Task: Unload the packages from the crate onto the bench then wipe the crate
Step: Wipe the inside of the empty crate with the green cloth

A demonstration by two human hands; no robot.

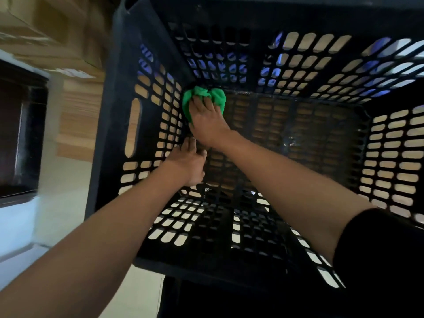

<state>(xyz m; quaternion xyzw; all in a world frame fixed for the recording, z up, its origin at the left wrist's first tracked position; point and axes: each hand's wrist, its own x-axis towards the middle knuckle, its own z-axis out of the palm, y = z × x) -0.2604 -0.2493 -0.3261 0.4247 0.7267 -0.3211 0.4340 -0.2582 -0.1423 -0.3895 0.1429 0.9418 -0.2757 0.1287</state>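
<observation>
Down at the crate [135, 125] floor, no pkgs left; your right hand [207, 125] presses the cloth [202, 94] flat-fingered in the corner, left hand [189, 161] braces w/ straight fingers; wiping underway.

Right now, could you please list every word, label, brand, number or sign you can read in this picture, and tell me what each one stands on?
None: no readable text shows anywhere in the head view.
The black crate bears no label or marking that can be made out.
The green cloth under the right hand is plain.
The left hand rests inside the crate near its wall.
The blurred wooden surface beside the crate shows nothing legible.
</observation>
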